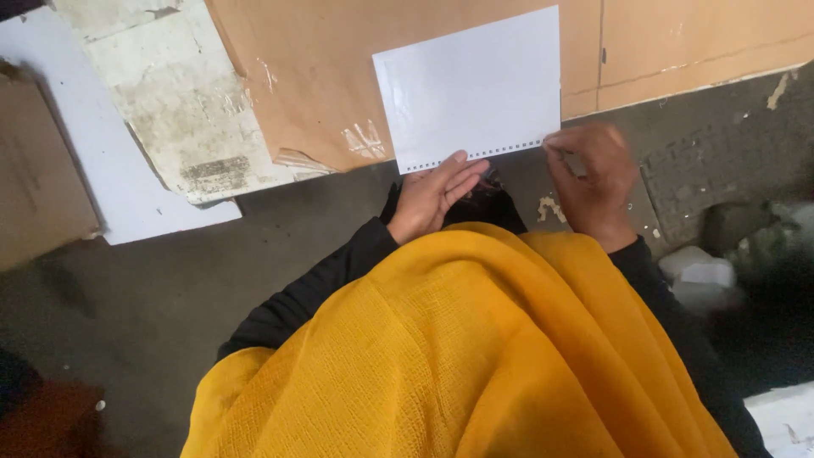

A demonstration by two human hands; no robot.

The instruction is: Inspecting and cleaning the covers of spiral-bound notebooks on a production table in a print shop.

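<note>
A glossy white sheet (469, 87) with a row of small punched holes along its near edge lies over brown cardboard (314, 76). My left hand (434, 195) rests its fingertips on the sheet's near edge, fingers flat and together. At the near right corner, my right hand (593, 180) pinches the sheet with fingers curled. Both arms wear black sleeves, and a mustard-yellow cloth (458, 356) covers my lap below them.
A worn white board (170, 93) and a plain white panel (127, 182) lie at the left on the dark grey floor (153, 297). More cardboard (704, 42) spreads at the upper right. Pale scraps (699, 273) sit at the right.
</note>
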